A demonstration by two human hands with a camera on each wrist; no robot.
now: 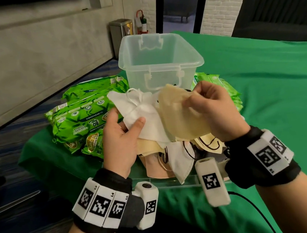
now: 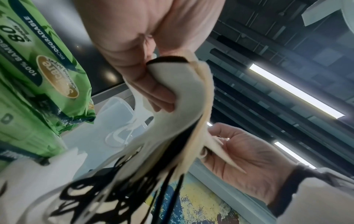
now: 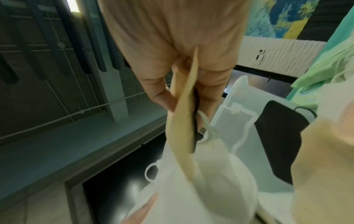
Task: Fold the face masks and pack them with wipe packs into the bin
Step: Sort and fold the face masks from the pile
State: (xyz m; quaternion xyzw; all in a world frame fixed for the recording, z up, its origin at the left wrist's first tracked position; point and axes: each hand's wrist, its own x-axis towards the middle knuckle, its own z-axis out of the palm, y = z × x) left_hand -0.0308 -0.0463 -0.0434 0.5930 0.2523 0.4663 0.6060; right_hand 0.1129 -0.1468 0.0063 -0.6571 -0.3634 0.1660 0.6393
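A clear plastic bin (image 1: 160, 58) stands on the green table with nothing visible inside. In front of it my left hand (image 1: 121, 136) grips a white face mask (image 1: 138, 106) between thumb and fingers; the white face mask (image 2: 180, 94) is bunched in my left hand (image 2: 145, 78). My right hand (image 1: 210, 108) pinches a beige face mask (image 1: 179, 117) held against the white one. In the right wrist view my right hand (image 3: 184, 84) holds the edge of the beige mask (image 3: 184, 121). More masks (image 1: 176, 159) lie piled below my hands.
Green wipe packs (image 1: 81, 120) lie stacked left of the bin, and more wipe packs (image 1: 221, 86) lie to its right. A black mask (image 3: 281, 136) lies beside the bin. The green cloth (image 1: 268, 85) spreads to the right. A cable (image 1: 253, 208) runs near my right wrist.
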